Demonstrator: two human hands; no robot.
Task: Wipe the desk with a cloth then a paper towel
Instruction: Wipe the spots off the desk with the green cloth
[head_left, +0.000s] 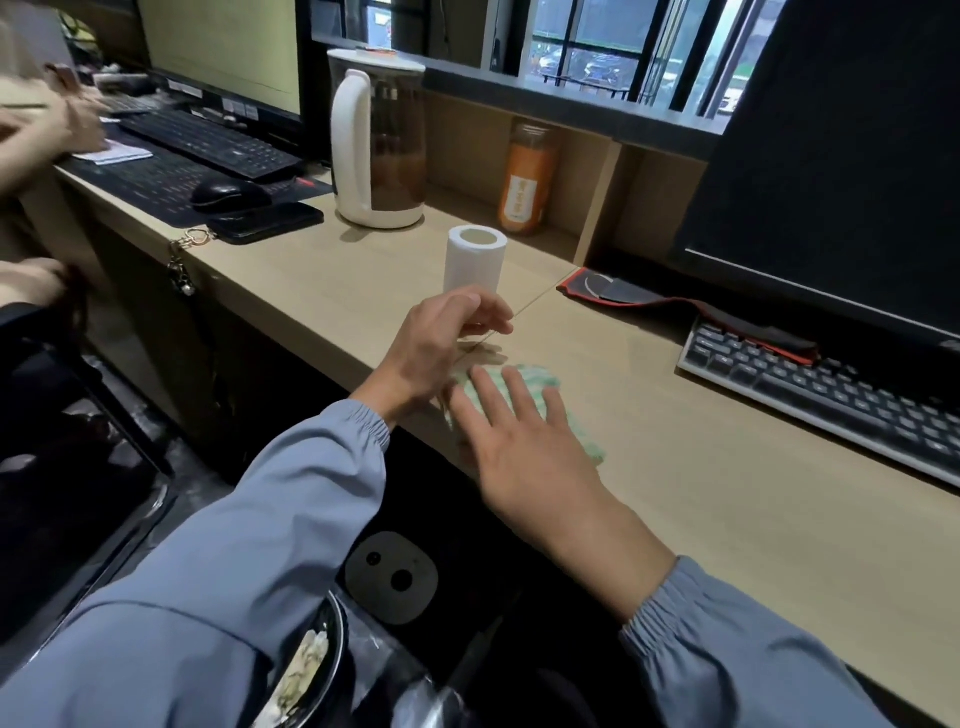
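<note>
- The right hand (524, 447) lies flat on the cloth (524, 387) near the desk's (701, 519) front edge, fingers spread and pressing down, gripping nothing.
- The cloth is pale green and white; the hand covers most of it, so only its far edge and a strip at the right side show. Motion blur smears its pattern.
- The left hand (441, 343) hovers just behind the cloth, fingers loosely curled with thumb and forefinger close together; whether anything sits between them cannot be told, as the tips are blurred.
- The paper roll (475, 257) stands upright mid-desk, just beyond the left hand, its base hidden by the fingers.
- A kettle (376, 140) stands toward the desk's back edge, left of the roll; an orange bottle (527, 174) sits in a recess behind, its label unreadable.
- A keyboard (826, 395) lies toward the right edge, cut off by the frame, with a dark red-edged mat (675, 306) crumpled behind it under a monitor (841, 156) that is also cut off.
- At the desk's left end sit a phone (267, 223), a mouse (228, 195) and a second keyboard (208, 140); another person's blurred hands show at the frame edge there.
- Below the front edge, a bowl (306, 670) of food is partly hidden by the left sleeve (234, 571).
</note>
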